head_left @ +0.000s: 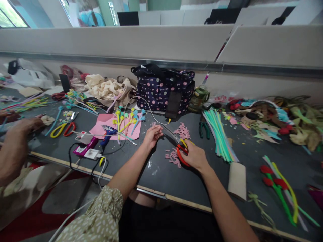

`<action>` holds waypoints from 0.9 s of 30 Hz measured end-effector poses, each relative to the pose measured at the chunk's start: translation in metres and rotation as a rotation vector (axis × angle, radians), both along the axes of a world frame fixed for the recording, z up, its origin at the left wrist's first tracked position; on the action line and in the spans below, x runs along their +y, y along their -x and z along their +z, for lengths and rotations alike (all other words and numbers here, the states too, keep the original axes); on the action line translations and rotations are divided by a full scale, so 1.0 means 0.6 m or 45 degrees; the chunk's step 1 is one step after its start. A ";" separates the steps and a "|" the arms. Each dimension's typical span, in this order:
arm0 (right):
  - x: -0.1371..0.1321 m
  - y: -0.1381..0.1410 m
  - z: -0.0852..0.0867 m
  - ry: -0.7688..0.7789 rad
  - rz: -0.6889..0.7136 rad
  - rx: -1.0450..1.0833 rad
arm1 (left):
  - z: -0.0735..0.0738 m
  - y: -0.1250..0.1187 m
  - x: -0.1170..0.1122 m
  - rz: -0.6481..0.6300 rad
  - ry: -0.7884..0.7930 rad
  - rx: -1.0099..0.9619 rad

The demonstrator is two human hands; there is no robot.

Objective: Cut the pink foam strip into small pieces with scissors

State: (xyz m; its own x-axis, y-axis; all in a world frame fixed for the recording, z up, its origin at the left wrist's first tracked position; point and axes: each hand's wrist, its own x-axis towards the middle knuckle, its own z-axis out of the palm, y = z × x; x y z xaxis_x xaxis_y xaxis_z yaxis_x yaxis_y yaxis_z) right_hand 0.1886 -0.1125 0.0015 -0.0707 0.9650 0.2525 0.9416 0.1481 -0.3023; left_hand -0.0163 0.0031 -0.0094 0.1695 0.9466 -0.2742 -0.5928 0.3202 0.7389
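Note:
My right hand [195, 155] grips a pair of scissors [178, 153] by their red and yellow handles. The blades reach toward the upper left, with the tips close to my left hand [152, 136]. The fingers of that hand are pinched together; what they hold, if anything, is too small to make out. Short pink pieces lie in two loose piles on the dark table, one pile [183, 131] beyond the scissors and another pile [173, 158] on the near side.
Left: pink sheet [97, 126] with pipe-cleaner flowers, blue glue gun [108, 135], power strip [87, 149], second scissors [63, 129], a co-worker's hand [32, 126]. Behind: patterned bag [161, 87], phone [173, 105], bottle [199, 98]. Right: pliers [204, 127], pipe cleaners [219, 137], beige curved piece [237, 180], red-tipped stems [281, 196].

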 end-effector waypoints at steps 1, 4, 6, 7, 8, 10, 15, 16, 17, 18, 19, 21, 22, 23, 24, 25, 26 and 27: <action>0.001 -0.002 -0.002 0.001 -0.002 0.004 | 0.001 0.000 0.000 0.000 0.002 -0.004; 0.007 -0.008 -0.012 -0.007 -0.057 -0.005 | 0.004 -0.001 -0.002 0.006 0.004 0.005; 0.009 -0.011 -0.018 -0.019 -0.119 -0.028 | 0.008 -0.001 -0.003 0.039 -0.024 0.043; 0.010 -0.012 -0.021 -0.029 -0.144 -0.041 | 0.010 -0.001 -0.004 0.071 -0.056 0.072; 0.011 -0.013 -0.022 -0.038 -0.162 -0.055 | 0.014 0.000 -0.005 0.110 -0.098 0.108; 0.012 -0.014 -0.023 -0.054 -0.180 -0.091 | 0.021 0.000 -0.007 0.199 -0.192 0.186; 0.011 -0.017 -0.024 -0.071 -0.172 -0.172 | 0.033 -0.004 -0.021 0.263 -0.396 0.284; 0.011 -0.017 -0.024 -0.071 -0.166 -0.183 | 0.033 -0.006 -0.024 0.237 -0.429 0.303; 0.011 -0.017 -0.024 -0.072 -0.162 -0.192 | 0.032 -0.008 -0.026 0.201 -0.455 0.332; 0.010 -0.016 -0.025 -0.076 -0.159 -0.198 | 0.030 -0.009 -0.028 0.164 -0.475 0.368; 0.010 -0.016 -0.025 -0.081 -0.157 -0.203 | 0.027 -0.010 -0.028 0.133 -0.489 0.405; 0.010 -0.015 -0.025 -0.087 -0.153 -0.205 | 0.021 -0.011 -0.026 0.115 -0.508 0.447; 0.010 -0.015 -0.025 -0.083 -0.153 -0.203 | 0.019 -0.011 -0.023 0.132 -0.511 0.442; 0.010 -0.015 -0.025 -0.078 -0.155 -0.200 | 0.018 -0.011 -0.020 0.162 -0.503 0.424; 0.010 -0.015 -0.025 -0.076 -0.160 -0.196 | 0.017 -0.010 -0.017 0.194 -0.482 0.400; 0.010 -0.015 -0.025 -0.079 -0.166 -0.188 | 0.016 -0.008 -0.014 0.219 -0.449 0.374; 0.010 -0.015 -0.025 -0.086 -0.172 -0.179 | 0.016 -0.007 -0.011 0.233 -0.407 0.349; 0.010 -0.015 -0.024 -0.096 -0.177 -0.169 | 0.016 -0.006 -0.009 0.235 -0.361 0.325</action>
State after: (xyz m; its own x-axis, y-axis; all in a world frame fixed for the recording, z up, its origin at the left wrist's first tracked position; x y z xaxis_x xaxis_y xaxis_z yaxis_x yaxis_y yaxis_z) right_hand 0.1977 -0.1065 -0.0131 0.0246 0.9464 0.3221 0.9854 0.0314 -0.1674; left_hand -0.0130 -0.0024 0.0001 -0.0495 0.9987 -0.0099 -0.4075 -0.0112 0.9131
